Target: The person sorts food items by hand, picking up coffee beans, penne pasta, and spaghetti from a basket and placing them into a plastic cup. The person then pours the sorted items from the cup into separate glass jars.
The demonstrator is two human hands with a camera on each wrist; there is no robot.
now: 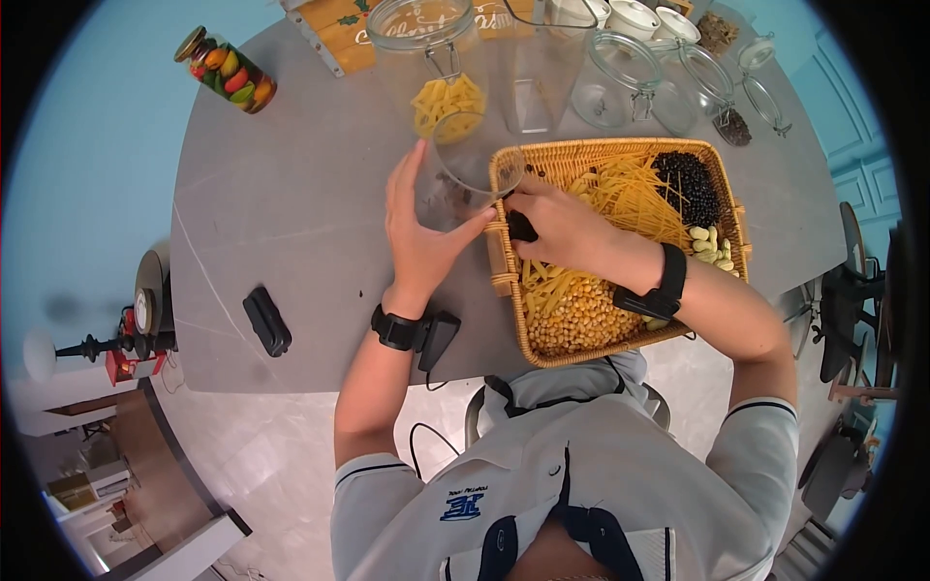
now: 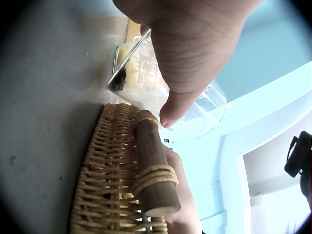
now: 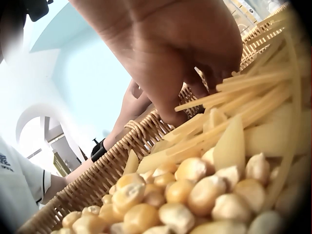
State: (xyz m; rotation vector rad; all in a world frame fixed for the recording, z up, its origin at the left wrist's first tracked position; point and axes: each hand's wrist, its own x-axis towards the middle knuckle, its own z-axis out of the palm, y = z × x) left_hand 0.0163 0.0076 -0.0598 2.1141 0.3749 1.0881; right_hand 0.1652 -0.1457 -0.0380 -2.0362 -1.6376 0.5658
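My left hand (image 1: 418, 242) holds a clear cylindrical container (image 1: 463, 182) beside the basket's left end, thumb on the near side. Dark bits (image 2: 118, 80) lie at the container's bottom in the left wrist view. My right hand (image 1: 562, 228) reaches into the left end of the wicker basket (image 1: 620, 145), fingers pointing down. In the right wrist view its fingertips are hidden behind pasta and the basket wall; I cannot tell what they hold. Around it lie corn kernels (image 3: 190, 190), penne (image 3: 231, 144), spaghetti (image 1: 630, 198), black beans (image 1: 686, 189) and pale broad beans (image 1: 710, 244).
Behind the left hand stands a clip-top jar (image 1: 426, 63) with penne. Open glass jars (image 1: 605, 82) line the back right, near white lidded pots (image 1: 635, 19). A jar of colourful contents (image 1: 231, 73) is back left; a black case (image 1: 266, 321) lies front left.
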